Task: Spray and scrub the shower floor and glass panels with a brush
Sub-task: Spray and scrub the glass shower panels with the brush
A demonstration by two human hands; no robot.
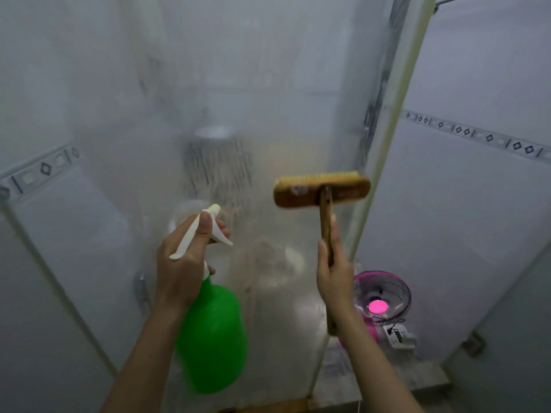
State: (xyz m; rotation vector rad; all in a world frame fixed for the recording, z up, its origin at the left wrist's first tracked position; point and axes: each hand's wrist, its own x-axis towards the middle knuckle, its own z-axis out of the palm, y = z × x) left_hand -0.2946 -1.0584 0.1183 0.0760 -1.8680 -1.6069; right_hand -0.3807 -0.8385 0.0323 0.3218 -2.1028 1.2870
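The step in hand seems to be the glass: wet a patch, then scrub it. The misted, streaky glass shower panel (238, 84) fills the view. In front of the panel's lower middle, the left hand (185, 260) grips the green plastic spray bottle with its white trigger head (214, 332). The thumb is curled over the top of the head, the fingers are wrapped at the trigger, and the nozzle points at the glass.

Near the panel's right edge, the right hand (332, 272) is clamped round the handle of the wooden scrubbing brush with yellow bristles (322, 190), forefinger laid straight along the shaft. The bristles face the panel; I cannot tell whether they touch it.

To do it well, I would mist the glass just beside the brush head rather than onto the wood. Then press the block flat so every bristle bears, and work down in overlapping strokes so the runoff carries the dirt below.

A small pink electric fan (381, 296) glows just beyond the panel's right edge, so keep the spray aimed away from it.

The shower floor behind the panel is too blurred to judge and is probably best left until after the glass
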